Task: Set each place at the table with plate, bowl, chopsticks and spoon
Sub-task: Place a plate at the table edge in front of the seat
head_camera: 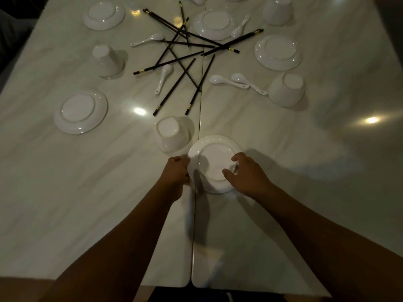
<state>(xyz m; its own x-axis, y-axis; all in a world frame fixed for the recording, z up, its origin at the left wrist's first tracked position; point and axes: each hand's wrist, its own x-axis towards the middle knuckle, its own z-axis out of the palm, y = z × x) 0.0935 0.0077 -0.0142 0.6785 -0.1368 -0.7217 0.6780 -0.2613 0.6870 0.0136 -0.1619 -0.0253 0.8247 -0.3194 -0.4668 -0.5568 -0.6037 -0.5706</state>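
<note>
An upside-down white plate (214, 158) lies near the table's front middle. My left hand (175, 173) grips its left rim, and my right hand (245, 175) holds its right side with fingers on the base. Just beyond it stands an overturned white bowl (171, 134). A heap of black chopsticks (183, 57) lies crossed at the table's centre. White spoons (226, 80) lie scattered around the heap. More overturned plates (80, 111) and bowls (286, 90) are spread left and right.
The pale marble table (305, 171) has a seam running down its middle and rounded front corners. Bright light reflections show on its surface. Further plates (278, 52) and bowls (105, 61) sit toward the far end.
</note>
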